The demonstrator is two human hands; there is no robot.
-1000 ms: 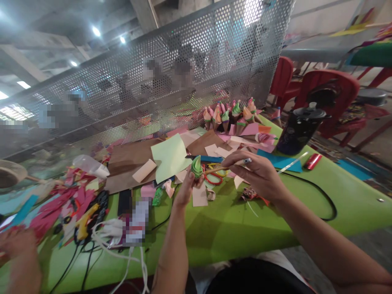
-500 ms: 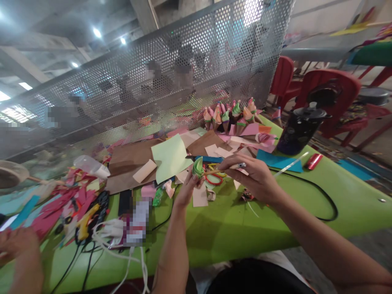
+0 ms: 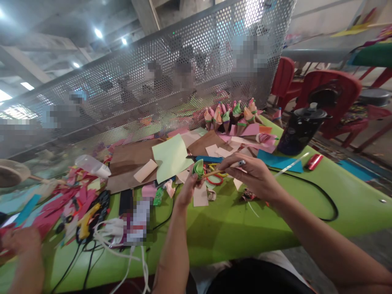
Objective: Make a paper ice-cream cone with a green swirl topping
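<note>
My left hand [image 3: 187, 191] is closed around the base of a green paper swirl [image 3: 198, 168], shaped like soft ice cream with its point upward. Between the fingers of my right hand [image 3: 251, 171] is a slim tan pencil-like stick [image 3: 210, 173], its pale rear end poking out past the knuckles. The stick's front end meets the lower edge of the swirl; the exact contact is too small to make out. Just behind lie red-handled scissors [image 3: 214, 179]. A cut piece of beige paper [image 3: 200, 196] rests beside my left hand.
Finished paper cones [image 3: 226, 116] stand at the back near a perforated metal screen [image 3: 128, 98]. A dark tumbler [image 3: 301, 130] and a red cylinder [image 3: 314, 161] are to the right. At left are a yellow glue gun [image 3: 87, 222], white cables [image 3: 110, 230] and a co-worker's hand [image 3: 24, 241].
The green swirl has turned slightly in my left hand, with the stick still against it. My right hand barely shifts. At the left edge, the co-worker's hand has moved a little.
</note>
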